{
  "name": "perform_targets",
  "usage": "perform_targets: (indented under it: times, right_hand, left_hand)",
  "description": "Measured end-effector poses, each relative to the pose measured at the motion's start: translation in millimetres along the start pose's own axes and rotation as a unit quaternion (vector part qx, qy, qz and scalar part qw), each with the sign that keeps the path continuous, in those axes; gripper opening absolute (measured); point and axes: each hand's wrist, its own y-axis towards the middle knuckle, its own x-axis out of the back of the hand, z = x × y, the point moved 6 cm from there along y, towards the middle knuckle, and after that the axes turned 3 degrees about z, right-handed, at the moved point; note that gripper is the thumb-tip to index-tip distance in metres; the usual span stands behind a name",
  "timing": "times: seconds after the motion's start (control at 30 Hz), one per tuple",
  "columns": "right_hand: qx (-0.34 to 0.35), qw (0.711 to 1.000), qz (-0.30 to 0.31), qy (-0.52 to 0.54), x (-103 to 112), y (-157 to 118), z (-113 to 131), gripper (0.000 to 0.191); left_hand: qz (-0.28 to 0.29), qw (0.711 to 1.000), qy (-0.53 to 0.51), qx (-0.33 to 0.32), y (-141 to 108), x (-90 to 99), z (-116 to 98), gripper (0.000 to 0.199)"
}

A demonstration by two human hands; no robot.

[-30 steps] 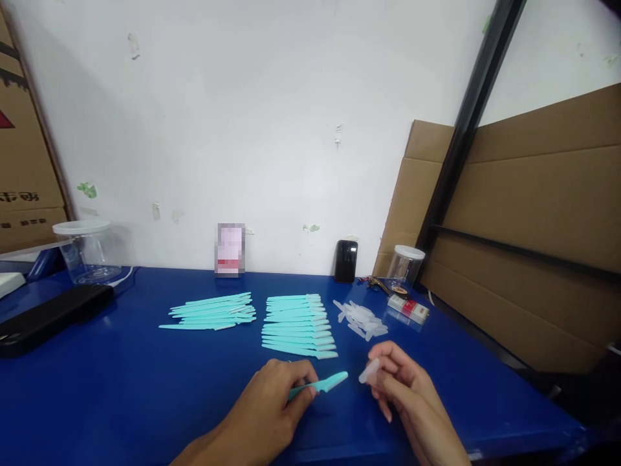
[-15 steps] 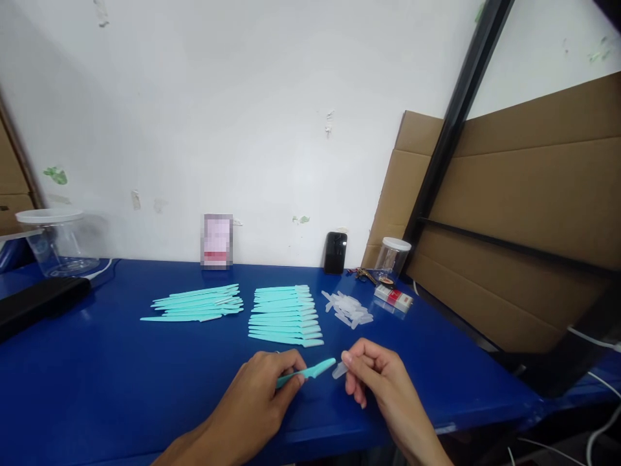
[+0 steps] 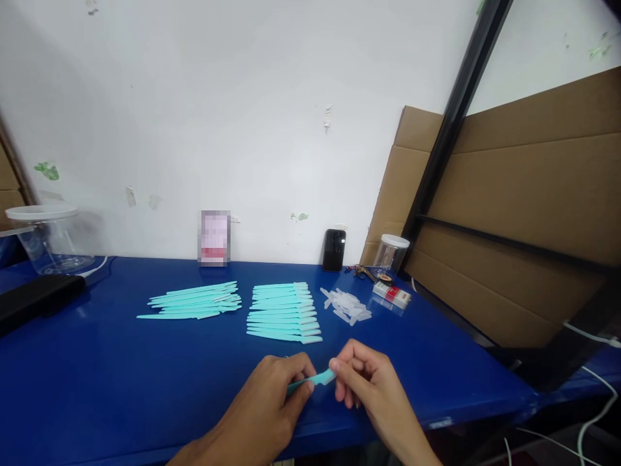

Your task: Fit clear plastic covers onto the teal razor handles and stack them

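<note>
My left hand pinches a turquoise razor-like stick near the table's front edge. At the stick's right end, my right hand has thumb and finger closed on a small translucent cap, which now sits over the tip. Beyond my hands lies a neat column of turquoise sticks with whitish caps on their right ends. To its left is a looser pile of turquoise sticks. A heap of loose translucent caps is to the column's right.
On the blue table stand a large clear tub, a pixelated pink card, a black phone and a small jar. A red-and-white box lies by the jar. A black case is at left.
My hands have come together; the cap, earlier apart from the stick, is now at its tip. The view has shifted slightly.
</note>
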Motion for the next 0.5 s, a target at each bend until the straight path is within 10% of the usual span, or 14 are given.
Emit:
perform_targets:
  times: [0.5]
  right_hand:
    - [0.005,0.997,-0.046,-0.055,2,2,-3,0.046]
  left_hand:
    - [-0.072,0.972,0.187,-0.124,-2,33.5,10,0.017]
